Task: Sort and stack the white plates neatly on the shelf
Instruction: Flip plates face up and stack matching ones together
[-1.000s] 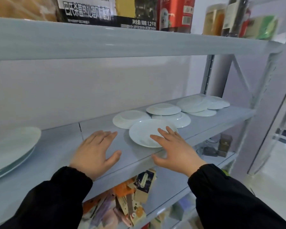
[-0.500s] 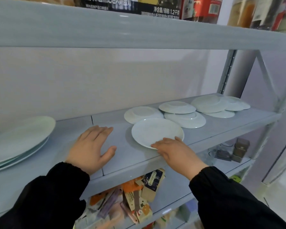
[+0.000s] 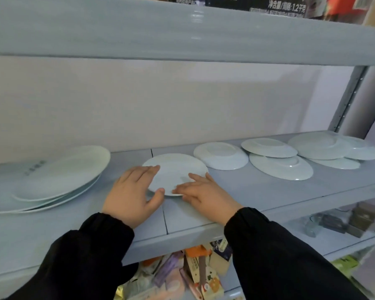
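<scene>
A small white plate (image 3: 175, 169) lies on the grey shelf (image 3: 258, 191) near its front edge. My left hand (image 3: 132, 194) grips its left rim, fingers on top and thumb at the near edge. My right hand (image 3: 204, 192) rests on its near right rim. A stack of large white plates (image 3: 59, 176) sits at the left. To the right lie several small plates upside down: one (image 3: 220, 155) alone, two overlapping (image 3: 279, 165), and more (image 3: 320, 146) at the far right.
The shelf above (image 3: 182, 33) hangs low over the plates and carries boxes. A metal upright (image 3: 346, 100) stands at the back right. Packets and boxes (image 3: 193, 273) fill the lower shelf, with small dark items (image 3: 342, 221) at its right.
The small plate has slid left along the shelf toward the large stack. My left hand, flat on the shelf before, now holds the plate's left rim; my right hand stayed on it.
</scene>
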Motion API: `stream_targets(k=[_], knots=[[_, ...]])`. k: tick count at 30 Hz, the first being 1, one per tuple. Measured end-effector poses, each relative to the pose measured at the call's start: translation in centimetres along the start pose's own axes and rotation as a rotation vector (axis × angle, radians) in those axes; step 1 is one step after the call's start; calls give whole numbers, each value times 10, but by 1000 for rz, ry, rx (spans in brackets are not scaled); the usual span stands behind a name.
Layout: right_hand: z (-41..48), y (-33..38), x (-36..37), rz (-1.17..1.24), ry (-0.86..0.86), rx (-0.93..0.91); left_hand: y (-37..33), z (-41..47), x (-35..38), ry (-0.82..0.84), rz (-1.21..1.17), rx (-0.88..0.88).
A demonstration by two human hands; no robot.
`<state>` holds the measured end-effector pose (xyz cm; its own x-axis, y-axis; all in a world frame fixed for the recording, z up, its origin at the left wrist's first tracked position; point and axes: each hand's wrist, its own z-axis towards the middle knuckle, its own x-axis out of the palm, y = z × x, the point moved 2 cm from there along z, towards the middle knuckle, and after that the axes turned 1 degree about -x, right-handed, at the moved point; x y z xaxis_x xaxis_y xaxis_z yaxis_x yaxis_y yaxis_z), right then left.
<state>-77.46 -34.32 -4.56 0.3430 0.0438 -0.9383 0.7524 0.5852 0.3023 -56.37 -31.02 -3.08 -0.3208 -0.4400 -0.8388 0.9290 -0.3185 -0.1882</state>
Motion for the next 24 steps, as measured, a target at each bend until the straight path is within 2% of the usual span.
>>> stream_targets(k=[4, 9, 24], knots=[[0, -5, 5, 12, -55, -36, 3, 1, 3, -17, -37, -16], [-6, -5, 2, 93, -51, 45, 1, 0, 3, -40, -73, -17], [-11, -5, 2, 83, -77, 88, -7, -2, 8, -8, -49, 35]])
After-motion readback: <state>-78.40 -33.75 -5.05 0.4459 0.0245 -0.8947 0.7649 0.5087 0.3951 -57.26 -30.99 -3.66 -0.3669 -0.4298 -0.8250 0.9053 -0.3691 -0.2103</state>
